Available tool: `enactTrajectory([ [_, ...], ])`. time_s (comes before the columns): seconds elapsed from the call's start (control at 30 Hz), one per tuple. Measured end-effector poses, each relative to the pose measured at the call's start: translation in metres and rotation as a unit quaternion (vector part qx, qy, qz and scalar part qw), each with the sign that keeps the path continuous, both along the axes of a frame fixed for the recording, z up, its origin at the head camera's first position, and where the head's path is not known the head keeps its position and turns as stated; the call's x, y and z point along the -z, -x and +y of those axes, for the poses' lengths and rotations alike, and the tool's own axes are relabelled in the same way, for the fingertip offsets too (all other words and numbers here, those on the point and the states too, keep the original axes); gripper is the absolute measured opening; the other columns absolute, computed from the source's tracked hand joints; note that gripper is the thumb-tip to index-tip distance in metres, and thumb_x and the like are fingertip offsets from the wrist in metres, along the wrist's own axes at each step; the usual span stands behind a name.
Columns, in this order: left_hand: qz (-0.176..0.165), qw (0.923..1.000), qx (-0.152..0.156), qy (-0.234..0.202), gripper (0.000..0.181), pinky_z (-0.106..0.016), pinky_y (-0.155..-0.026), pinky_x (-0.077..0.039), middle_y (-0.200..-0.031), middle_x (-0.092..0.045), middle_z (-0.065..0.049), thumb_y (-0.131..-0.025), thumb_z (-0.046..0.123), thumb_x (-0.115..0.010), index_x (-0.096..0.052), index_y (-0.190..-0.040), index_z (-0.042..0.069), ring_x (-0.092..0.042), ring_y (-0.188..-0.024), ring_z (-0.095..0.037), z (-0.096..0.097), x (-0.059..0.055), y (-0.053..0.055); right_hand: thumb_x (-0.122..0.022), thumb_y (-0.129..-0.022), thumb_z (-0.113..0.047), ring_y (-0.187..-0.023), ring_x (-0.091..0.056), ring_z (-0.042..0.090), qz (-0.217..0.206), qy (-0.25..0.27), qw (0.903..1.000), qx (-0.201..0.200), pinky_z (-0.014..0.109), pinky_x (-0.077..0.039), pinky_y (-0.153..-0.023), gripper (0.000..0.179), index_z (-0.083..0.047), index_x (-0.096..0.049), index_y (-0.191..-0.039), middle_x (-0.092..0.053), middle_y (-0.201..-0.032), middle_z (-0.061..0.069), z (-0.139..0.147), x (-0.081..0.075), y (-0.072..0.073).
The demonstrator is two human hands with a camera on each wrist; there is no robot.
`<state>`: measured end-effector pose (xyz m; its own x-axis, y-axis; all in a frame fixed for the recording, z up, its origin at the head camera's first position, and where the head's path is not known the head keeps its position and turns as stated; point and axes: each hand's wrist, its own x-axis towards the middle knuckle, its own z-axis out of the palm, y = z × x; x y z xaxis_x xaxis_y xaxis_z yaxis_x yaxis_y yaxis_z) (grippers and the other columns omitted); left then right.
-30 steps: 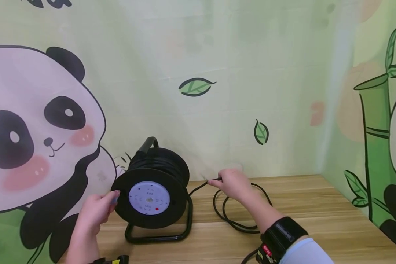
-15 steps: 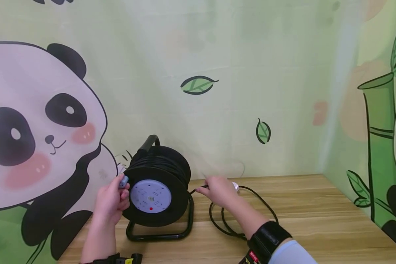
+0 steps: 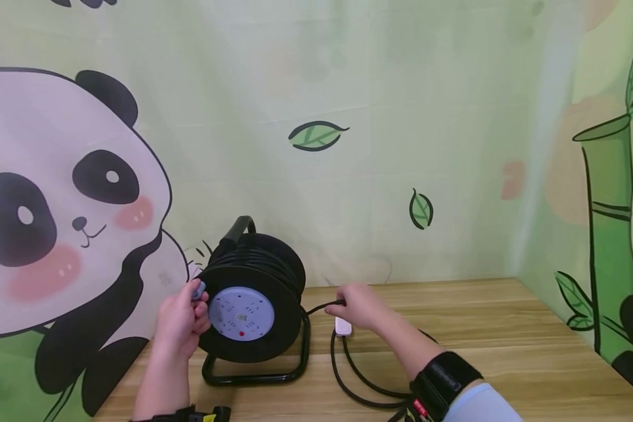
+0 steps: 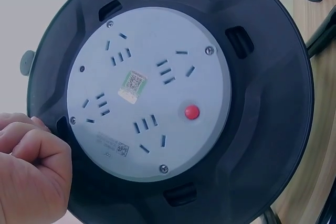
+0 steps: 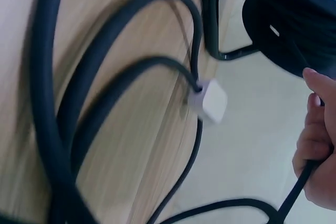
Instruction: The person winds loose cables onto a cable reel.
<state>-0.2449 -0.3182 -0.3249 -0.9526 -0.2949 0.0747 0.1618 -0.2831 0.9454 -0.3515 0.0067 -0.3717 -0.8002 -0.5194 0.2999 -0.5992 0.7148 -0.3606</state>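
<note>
A black cable reel (image 3: 253, 305) with a grey socket face (image 4: 149, 93) and a red button stands in its black tube frame on the wooden table. My left hand (image 3: 181, 319) grips the small grey crank knob (image 3: 197, 289) on the reel's left rim; the same hand (image 4: 31, 177) shows curled at the rim in the left wrist view. My right hand (image 3: 358, 306) pinches the black cable (image 3: 322, 306) just right of the reel. The white plug (image 3: 343, 326) lies on the table below that hand, and loose cable loops (image 5: 105, 108) trail toward me.
The wooden table (image 3: 506, 351) runs to the right, with its right edge near the bamboo-print wall. A panda and leaf backdrop stands close behind the reel. Black straps sit on both wrists.
The left hand has carried the crank knob up from the reel's left side to the upper left. The right hand moved left toward the reel, and the plug and loops slid closer.
</note>
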Motion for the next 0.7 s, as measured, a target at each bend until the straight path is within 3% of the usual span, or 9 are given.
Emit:
enactTrajectory([
  [0.13, -0.006, 0.9999, -0.011, 0.0, 0.04, -0.022, -0.038, -0.024, -0.052, -0.042, 0.003, -0.1, 0.037, -0.05, -0.054, -0.075, 0.006, -0.027, -0.037, -0.01, 0.0, 0.0, 0.001, -0.068, -0.088, -0.033, -0.045, -0.04, 0.007, -0.026, 0.019, 0.9994, -0.01, 0.024, -0.033, -0.043, 0.037, -0.015, -0.051, -0.06, -0.045, -0.052, -0.007, 0.023, 0.002, 0.004],
  [0.33, -0.013, 0.9996, -0.023, 0.004, 0.039, -0.023, -0.039, -0.025, -0.054, -0.043, 0.003, -0.099, 0.038, -0.052, -0.054, -0.079, 0.006, -0.027, -0.037, -0.01, -0.002, -0.002, 0.0, -0.072, -0.085, -0.031, -0.043, -0.03, 0.006, -0.027, 0.021, 0.9994, -0.008, 0.024, -0.026, -0.043, 0.047, -0.018, -0.039, -0.054, -0.033, -0.048, -0.01, 0.067, 0.0, 0.01],
  [0.53, -0.012, 0.9996, -0.025, -0.003, 0.037, -0.023, -0.038, -0.025, -0.055, -0.044, 0.003, -0.098, 0.038, -0.054, -0.054, -0.078, 0.006, -0.029, -0.037, -0.009, -0.005, -0.001, 0.0, -0.072, -0.085, -0.032, -0.046, -0.031, 0.007, -0.047, 0.01, 0.9988, -0.005, 0.025, -0.027, -0.046, 0.045, -0.018, -0.04, -0.057, -0.035, -0.051, -0.009, 0.105, -0.012, 0.011],
  [0.7, -0.02, 0.9994, -0.03, -0.005, 0.037, -0.023, -0.037, -0.024, -0.053, -0.044, 0.003, -0.098, 0.037, -0.054, -0.055, -0.076, 0.006, -0.028, -0.036, -0.009, -0.004, 0.002, 0.002, -0.072, -0.085, -0.03, -0.047, -0.034, 0.007, -0.034, -0.013, 0.9993, 0.003, 0.026, -0.031, -0.047, 0.043, -0.017, -0.041, -0.058, -0.038, -0.052, -0.008, 0.129, -0.019, 0.01],
])
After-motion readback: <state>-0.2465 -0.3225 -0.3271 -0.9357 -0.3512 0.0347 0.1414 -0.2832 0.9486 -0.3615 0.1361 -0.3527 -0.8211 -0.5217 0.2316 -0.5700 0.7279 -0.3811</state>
